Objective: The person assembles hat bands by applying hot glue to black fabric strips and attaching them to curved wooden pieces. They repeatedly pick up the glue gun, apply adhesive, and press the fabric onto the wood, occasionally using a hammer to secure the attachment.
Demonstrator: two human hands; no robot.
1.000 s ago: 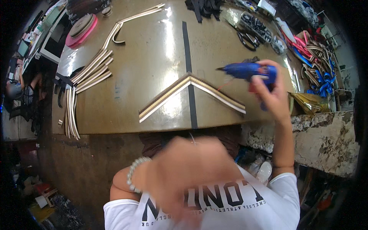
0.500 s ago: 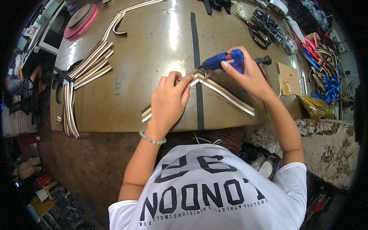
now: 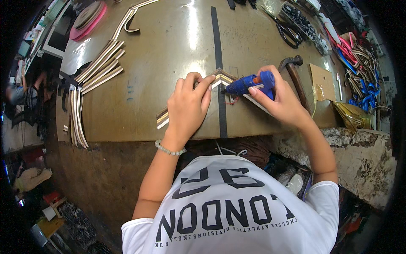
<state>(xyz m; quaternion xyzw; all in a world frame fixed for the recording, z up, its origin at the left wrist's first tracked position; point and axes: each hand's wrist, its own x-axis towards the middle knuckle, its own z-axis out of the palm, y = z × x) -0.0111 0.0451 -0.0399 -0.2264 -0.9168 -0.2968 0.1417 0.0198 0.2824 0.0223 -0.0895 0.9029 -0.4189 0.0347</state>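
Note:
A striped strap (image 3: 162, 119) in brown, tan and white lies on the table, bent into a peak over a dark tape strip (image 3: 217, 46). My left hand (image 3: 188, 103) is closed on the strap just left of the peak, thumb and fingers pressing it down. In my right hand (image 3: 284, 101) is a blue glue gun (image 3: 245, 85), its nozzle pointing left at the strap's inner edge just below the peak. The gun and hand cover much of the strap's right arm. Whether the nozzle touches the strap, I cannot tell.
A bundle of striped straps (image 3: 79, 112) lies at the left, near rolled pink and brown webbing (image 3: 89, 21). Beyond my right hand are a hammer (image 3: 299, 84), black scissors (image 3: 289, 34), a cardboard piece (image 3: 321, 82) and tangled coloured straps (image 3: 359, 80).
My right hand has brought the glue gun down and right, its nozzle passing from above the peak to below it. My left hand keeps its hold on the strap.

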